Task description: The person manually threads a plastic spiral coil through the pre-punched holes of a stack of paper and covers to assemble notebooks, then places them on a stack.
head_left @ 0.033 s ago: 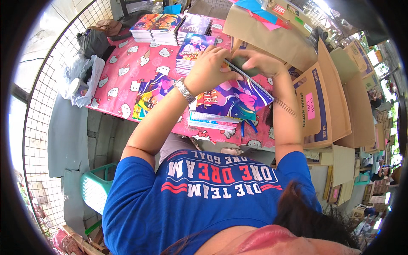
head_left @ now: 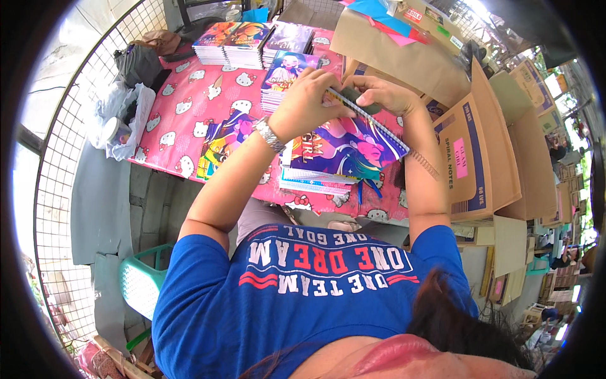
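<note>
A notebook [head_left: 353, 145] with a purple illustrated cover lies tilted over a pile of notebooks [head_left: 315, 179] near the table's front edge. My left hand [head_left: 314, 98] grips its upper part, thumb on the cover and fingers beyond the edge. A spiral binding coil [head_left: 385, 134] runs along the notebook's far right edge. Its loose end [head_left: 426, 164] sticks out past the corner, across my right forearm. At the coil's upper stretch, my right hand [head_left: 386, 96] has curled fingers beside a dark rounded thing [head_left: 361, 101]. What these fingers hold is hidden.
Notebook stacks [head_left: 243, 54] stand at the back of the pink patterned table [head_left: 183, 114]. Another notebook stack [head_left: 285, 72] is behind my left hand. Loose covers [head_left: 221, 145] lie left. An open carton [head_left: 467, 151] stands right. A plastic bag [head_left: 129, 120] hangs at the left edge.
The notebook and coil have shifted slightly right and toward me, and the coil's loose end sits lower. My right hand's fingers have shifted slightly, with the thumb lower. My left hand keeps its grip.
</note>
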The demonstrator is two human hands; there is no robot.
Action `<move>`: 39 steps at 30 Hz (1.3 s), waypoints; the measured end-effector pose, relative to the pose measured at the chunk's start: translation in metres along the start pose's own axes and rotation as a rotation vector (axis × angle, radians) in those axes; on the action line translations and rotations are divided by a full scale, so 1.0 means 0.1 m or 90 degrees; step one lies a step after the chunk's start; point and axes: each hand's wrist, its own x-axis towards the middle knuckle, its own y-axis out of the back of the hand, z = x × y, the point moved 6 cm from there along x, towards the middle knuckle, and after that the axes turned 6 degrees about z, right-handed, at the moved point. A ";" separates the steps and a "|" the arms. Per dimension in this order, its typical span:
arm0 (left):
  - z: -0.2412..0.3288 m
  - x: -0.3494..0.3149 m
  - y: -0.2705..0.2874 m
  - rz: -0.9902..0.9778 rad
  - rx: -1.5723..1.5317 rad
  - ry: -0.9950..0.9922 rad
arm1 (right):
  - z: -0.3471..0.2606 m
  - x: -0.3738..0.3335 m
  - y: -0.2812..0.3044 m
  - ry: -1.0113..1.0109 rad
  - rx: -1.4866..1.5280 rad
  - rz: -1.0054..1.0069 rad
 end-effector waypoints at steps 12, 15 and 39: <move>-0.27 -0.07 0.00 -0.161 -0.150 0.145 | -0.14 0.09 -0.14 0.113 0.104 -0.045; -0.27 -0.09 0.03 -0.169 -0.135 0.153 | -0.23 0.10 -0.09 0.143 0.073 -0.010; -0.52 -0.21 -0.10 0.034 -0.290 0.321 | 2.74 -0.85 0.85 -0.215 -0.412 0.485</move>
